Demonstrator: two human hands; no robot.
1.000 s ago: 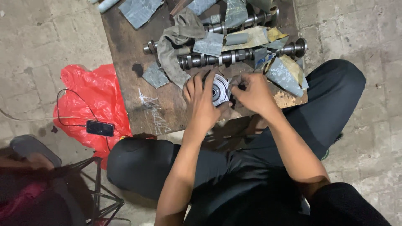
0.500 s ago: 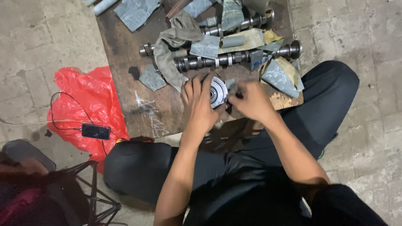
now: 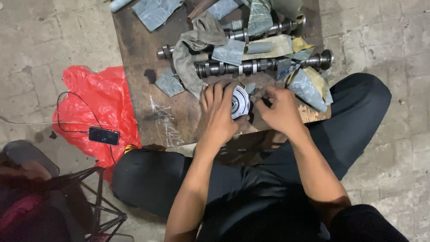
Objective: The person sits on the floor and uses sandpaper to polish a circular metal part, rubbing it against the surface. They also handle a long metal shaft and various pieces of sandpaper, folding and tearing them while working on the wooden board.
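Observation:
My left hand (image 3: 220, 112) wraps around a round silver metal part (image 3: 239, 101) with a ribbed face, held at the near edge of a dark wooden board (image 3: 148, 89). My right hand (image 3: 280, 110) is at the part's right side, fingers curled and touching it; what the fingertips pinch is hidden. Just beyond the hands a camshaft (image 3: 260, 66) lies across the board, and a second camshaft (image 3: 242, 33) lies behind it. A grey rag (image 3: 192, 49) drapes over both shafts.
Several pieces of grey sandpaper (image 3: 168, 83) lie scattered on the board. A red plastic bag (image 3: 96, 110) with a phone (image 3: 104, 135) and cable sits on the concrete floor at left. A dark metal stand (image 3: 101, 201) is at lower left. My black-trousered legs frame the board.
Both hands stay on the round part, with slight shifts of the fingers. The camera has moved a little, so the board sits slightly lower in view.

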